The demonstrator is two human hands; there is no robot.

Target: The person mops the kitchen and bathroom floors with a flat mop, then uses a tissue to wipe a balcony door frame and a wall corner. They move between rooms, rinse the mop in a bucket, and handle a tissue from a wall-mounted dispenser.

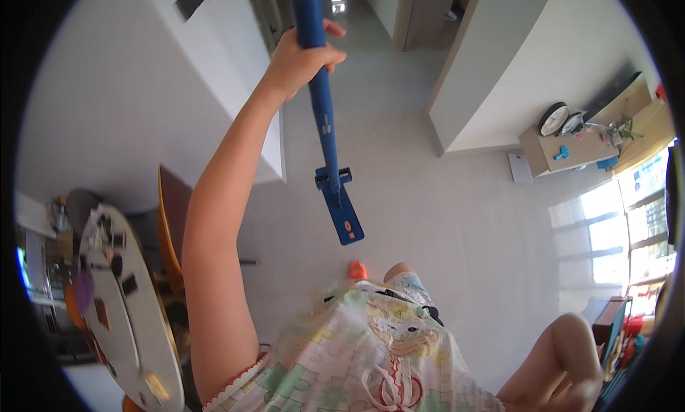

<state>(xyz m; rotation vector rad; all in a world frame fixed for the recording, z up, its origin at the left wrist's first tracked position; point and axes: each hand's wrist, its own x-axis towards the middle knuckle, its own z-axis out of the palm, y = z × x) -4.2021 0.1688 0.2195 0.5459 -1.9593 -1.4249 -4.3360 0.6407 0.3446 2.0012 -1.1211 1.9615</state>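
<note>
Left hand (303, 55) up at twelve o'clock, fingers curled tight around the blue mop handle (321, 105), arm fully stretched out. The handle runs down from the fist toward six o'clock, ending in the flat blue mop head (344, 215) over the pale floor (442, 198). Right hand is out of sight; only the bent right elbow (571, 340) shows at five o'clock, so its grip cannot be told. Cluttered oval table (143, 333) at eight o'clock, wooden shelf (571, 148) at two.
</note>
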